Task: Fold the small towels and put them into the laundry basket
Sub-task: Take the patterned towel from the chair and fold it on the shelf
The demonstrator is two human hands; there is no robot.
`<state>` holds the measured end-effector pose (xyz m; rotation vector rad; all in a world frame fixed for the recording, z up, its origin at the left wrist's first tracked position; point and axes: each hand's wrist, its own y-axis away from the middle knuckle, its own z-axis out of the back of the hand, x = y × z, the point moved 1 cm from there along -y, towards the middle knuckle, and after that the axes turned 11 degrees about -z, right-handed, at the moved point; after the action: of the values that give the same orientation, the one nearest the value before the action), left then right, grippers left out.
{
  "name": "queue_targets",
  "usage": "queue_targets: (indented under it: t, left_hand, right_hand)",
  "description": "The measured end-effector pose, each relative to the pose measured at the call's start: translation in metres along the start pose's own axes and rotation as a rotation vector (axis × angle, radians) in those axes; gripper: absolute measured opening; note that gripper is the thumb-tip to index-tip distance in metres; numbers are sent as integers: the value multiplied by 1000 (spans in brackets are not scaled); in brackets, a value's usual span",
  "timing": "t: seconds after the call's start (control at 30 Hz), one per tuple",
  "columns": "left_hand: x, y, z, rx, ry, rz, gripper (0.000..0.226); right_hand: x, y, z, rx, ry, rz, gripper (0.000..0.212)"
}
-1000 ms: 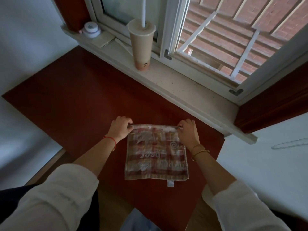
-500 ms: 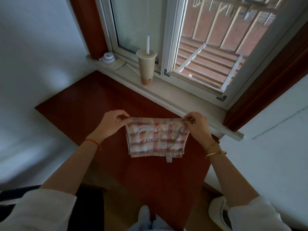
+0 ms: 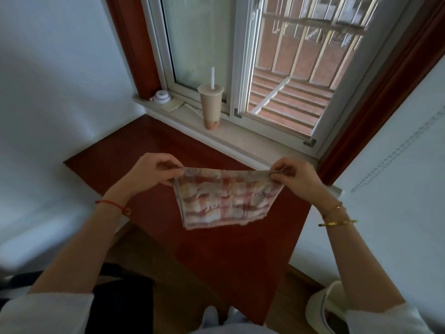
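A small pink-and-white checked towel (image 3: 224, 198) hangs in the air above the dark red table (image 3: 134, 150), folded over along its top edge. My left hand (image 3: 154, 172) pinches its upper left corner and my right hand (image 3: 296, 177) pinches its upper right corner. The towel is stretched flat between them and its lower edge hangs free. A white rounded rim (image 3: 320, 307) shows at the bottom right corner; I cannot tell whether it is the laundry basket.
A tall drink cup with a straw (image 3: 210, 104) stands on the white windowsill (image 3: 252, 138) behind the table. A small white round object (image 3: 162, 96) sits at the sill's left end. White surfaces flank the table on both sides.
The towel lay flat on the table a second ago. Both hands have lifted it by its far corners, so it now hangs in the air, and the view has tilted up.
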<state>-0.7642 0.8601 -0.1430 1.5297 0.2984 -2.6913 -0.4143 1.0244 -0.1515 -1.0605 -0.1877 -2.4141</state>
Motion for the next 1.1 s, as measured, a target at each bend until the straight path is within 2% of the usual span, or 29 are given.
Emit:
queue_targets:
  t: [0.2,0.33,0.5,0.63,0.87,1.0,1.1]
  left_hand:
    - [30,-7,-26,53,-18,102,7]
    - [71,-10,-61,87,-208,154,6]
    - [109,-3,-97,-8,-305,142,8]
    - [127,20,-107,34,-295,132,5]
    - [138,82,-127,138,-279,182,15]
    - [148,114,-145,140,-285,327,8]
    - [151,130,-159,87,-274,378,15]
  right_hand:
    - [-27,1,-17,124,47,-113,12]
    - [-57,-11,-53,185,88,-229,11]
    - [-82,-17,-94,151,81,-362,14]
    - [-99,1,-106,199,132,-338,11]
    - [-131,76,-127,385,234,-274,7]
    - [-143,110,-145,434,305,-272,8]
    - [-145,119,-148,463,343,-238,8]
